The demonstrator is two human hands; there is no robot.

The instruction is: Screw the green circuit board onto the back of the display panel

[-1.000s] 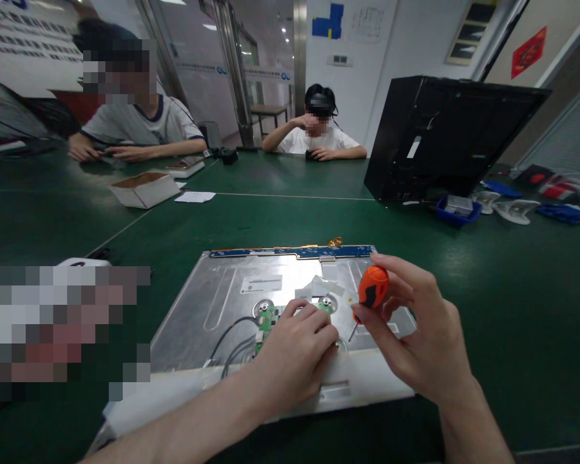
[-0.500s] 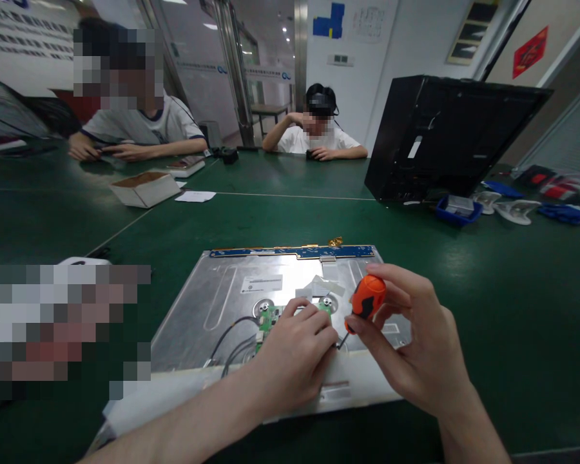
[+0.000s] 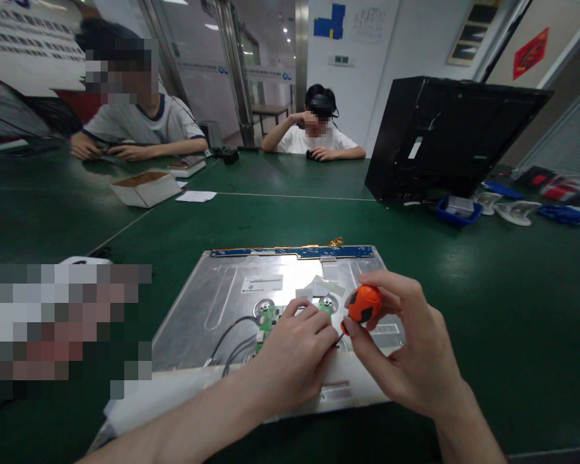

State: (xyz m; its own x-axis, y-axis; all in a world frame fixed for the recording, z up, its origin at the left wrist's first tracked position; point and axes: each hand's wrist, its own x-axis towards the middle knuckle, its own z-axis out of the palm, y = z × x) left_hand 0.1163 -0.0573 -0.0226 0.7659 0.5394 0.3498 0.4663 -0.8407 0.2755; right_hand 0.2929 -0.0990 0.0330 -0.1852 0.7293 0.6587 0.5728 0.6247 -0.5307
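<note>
My right hand (image 3: 410,345) grips a stubby orange-and-black screwdriver (image 3: 365,304) between thumb and fingers. Its thin shaft slants down to the left, and the tip is hidden beside my left fingers. My left hand (image 3: 299,351) rests over a green circuit board (image 3: 267,319), fingers curled together; whatever they hold or press is out of sight beneath them. The board sits on a silver metal display panel (image 3: 183,328) lying flat on the table. Dark cables (image 3: 225,345) run from the board's left side. A narrow blue circuit strip (image 3: 290,253) lines the panel's far edge.
A black monitor housing (image 3: 444,142) stands at the back right, near a blue tray (image 3: 459,211). Back left are an open white box (image 3: 145,190) and a sheet of paper (image 3: 196,196). Two people sit across the green table (image 3: 280,216). A blurred patch covers the left side.
My right hand and the screwdriver have shifted slightly down and left, and the handle has tilted lower. My left hand stays in the same place.
</note>
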